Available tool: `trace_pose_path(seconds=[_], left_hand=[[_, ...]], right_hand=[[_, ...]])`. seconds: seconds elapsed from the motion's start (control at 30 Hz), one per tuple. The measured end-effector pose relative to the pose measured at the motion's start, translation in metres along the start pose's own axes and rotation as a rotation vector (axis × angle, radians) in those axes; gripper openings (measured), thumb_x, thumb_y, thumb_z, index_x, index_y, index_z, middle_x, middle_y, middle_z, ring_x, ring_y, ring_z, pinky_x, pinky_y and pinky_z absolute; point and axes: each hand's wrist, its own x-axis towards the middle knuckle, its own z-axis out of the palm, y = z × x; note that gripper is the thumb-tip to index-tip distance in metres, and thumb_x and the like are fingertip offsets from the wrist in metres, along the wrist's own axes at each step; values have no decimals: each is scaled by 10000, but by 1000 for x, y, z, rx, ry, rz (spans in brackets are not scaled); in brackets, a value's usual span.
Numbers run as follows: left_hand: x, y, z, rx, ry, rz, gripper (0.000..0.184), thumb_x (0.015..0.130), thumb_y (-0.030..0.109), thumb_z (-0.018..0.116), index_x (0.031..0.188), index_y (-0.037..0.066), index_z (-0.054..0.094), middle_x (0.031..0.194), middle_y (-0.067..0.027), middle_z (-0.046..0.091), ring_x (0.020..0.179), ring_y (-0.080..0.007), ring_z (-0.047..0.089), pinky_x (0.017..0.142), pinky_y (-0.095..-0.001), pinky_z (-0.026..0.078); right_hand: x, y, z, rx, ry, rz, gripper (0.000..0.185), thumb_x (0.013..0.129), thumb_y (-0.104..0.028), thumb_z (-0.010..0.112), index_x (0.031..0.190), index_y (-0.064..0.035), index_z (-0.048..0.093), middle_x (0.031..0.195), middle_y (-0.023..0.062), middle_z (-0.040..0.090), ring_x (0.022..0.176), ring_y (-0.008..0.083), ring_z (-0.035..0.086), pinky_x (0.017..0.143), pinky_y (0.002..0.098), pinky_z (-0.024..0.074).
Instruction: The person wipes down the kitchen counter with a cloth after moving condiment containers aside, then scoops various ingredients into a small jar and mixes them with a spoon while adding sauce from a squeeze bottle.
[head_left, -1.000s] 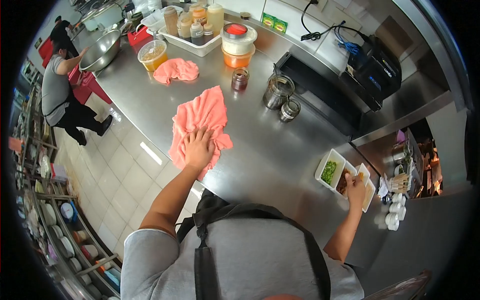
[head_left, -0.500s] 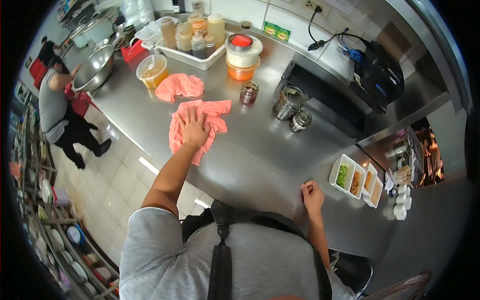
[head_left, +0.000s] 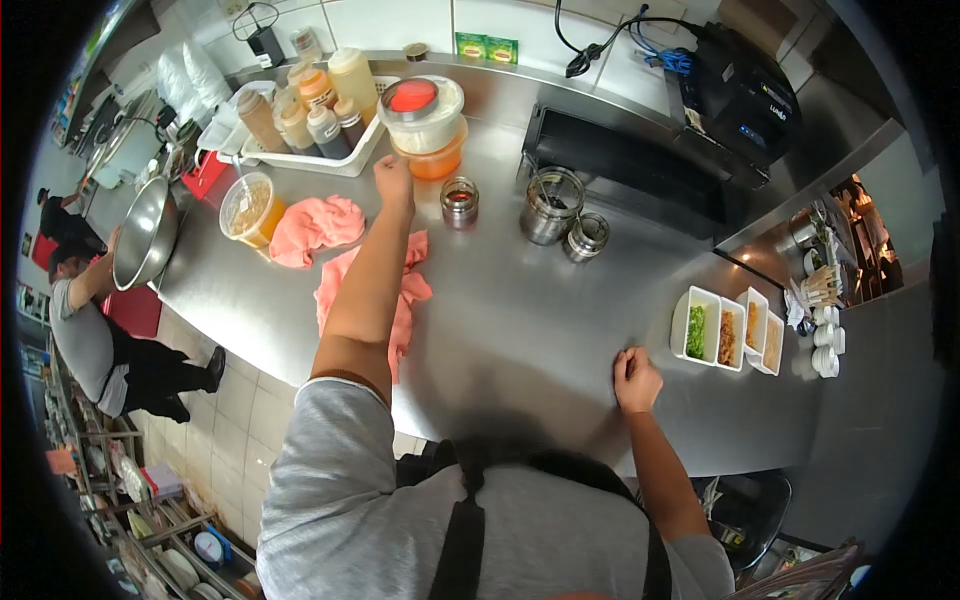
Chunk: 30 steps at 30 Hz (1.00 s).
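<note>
**Left hand at the tub stack, right hand well off**

Left to right off my feed. Far left: co-worker point(head_left: 85, 345) reaching to a steel bowl point(head_left: 145, 235) by the worktop point(head_left: 500, 320) edge. Next, a yellow tub point(head_left: 252, 210), with a bunched pink cloth point(head_left: 318, 228) just right of it. A second pink cloth point(head_left: 408, 290) lies partly hidden beneath my left forearm, long axis running roughly toward the torso; can't tell if the arm touches it. Behind: a white tray point(head_left: 357, 157) of squeeze bottles point(head_left: 325, 130).

My left hand point(head_left: 393, 182) is curled, fingers folded in, nothing visible in them. Key relation: the stack sits just ahead and right of it, orange tub point(head_left: 438, 164) below, white tub point(head_left: 437, 130) above, red lid point(head_left: 413, 95) on top, long axis upright. Left is much the nearer hand; contact, can't tell. Tray corner crowds it on the left, small dark jar point(head_left: 460, 205) on the right.

Farther right: big jar point(head_left: 548, 215) and its smaller neighbour point(head_left: 586, 238), in front of a black box point(head_left: 615, 165).

My right hand point(head_left: 637, 382) rests fisted on the worktop, nothing visible in it, near white containers point(head_left: 682, 318) of chopped stuff.
</note>
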Motion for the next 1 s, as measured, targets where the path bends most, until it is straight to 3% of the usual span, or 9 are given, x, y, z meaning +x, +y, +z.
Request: trace_pose_path(seconds=[0.13,0.27,0.37,0.43,0.53,0.63,0.73,0.87,1.0], left_hand=[[16,14,13,-199,-13,-115,304,818,68,691,1069,-11,538,850,-126,622,608,-178,609,506,-313,476],[9,36,5,-355,-88,-130,210,779,0,669,644,70,524,512,-15,490,385,-139,476,376,-284,374],[26,17,0,-342,-240,-201,65,789,-12,639,796,20,583,677,-61,575,525,-185,557,484,-318,452],[-15,32,9,-98,330,215,203,803,-39,595,1005,-19,589,934,-112,596,831,-247,597,723,-368,496],[-132,70,15,218,87,839,334,807,-64,573,1136,-7,567,1096,-137,551,1040,-277,506,916,-404,415],[-247,86,44,333,-856,1001,204,737,39,648,931,83,696,1157,-106,656,1135,-330,556,999,-489,393],[-313,72,89,907,-1174,1749,334,817,152,628,1133,79,708,1315,-120,613,1293,-338,497,1128,-580,310],[-325,70,154,1604,-968,1952,406,901,254,627,1268,88,674,1377,-145,605,1362,-387,472,1159,-649,226],[-301,61,207,2115,-1009,1462,448,922,296,638,1295,50,653,1306,-202,642,1214,-458,591,1081,-690,308]], right_hand=[[2,-1,2,-27,54,-53,166,910,-234,660,841,-108,576,630,95,589,584,317,599,559,450,459],[-1,0,-2,-35,9,-7,157,897,-221,661,837,-109,568,653,97,598,625,324,613,593,456,473],[1,-5,-5,-22,-4,2,152,889,-211,658,832,-107,564,667,95,605,647,326,621,616,455,482],[0,-2,-3,-17,0,-10,152,887,-214,657,833,-107,564,665,91,603,643,323,619,617,452,484],[1,-2,-3,-45,4,-28,151,885,-218,656,833,-111,564,664,90,605,645,320,623,619,453,488],[1,0,-1,-34,-9,-34,150,880,-220,659,838,-113,563,665,92,609,649,318,627,622,450,492],[0,1,-1,-36,11,-42,140,874,-210,661,840,-115,563,668,91,614,648,319,626,620,448,492],[3,-5,-6,-36,33,-57,131,867,-194,665,838,-119,561,669,87,615,645,321,623,618,446,493],[2,-7,-9,4,12,-39,131,860,-170,666,820,-126,549,663,83,610,642,318,621,615,441,491]])
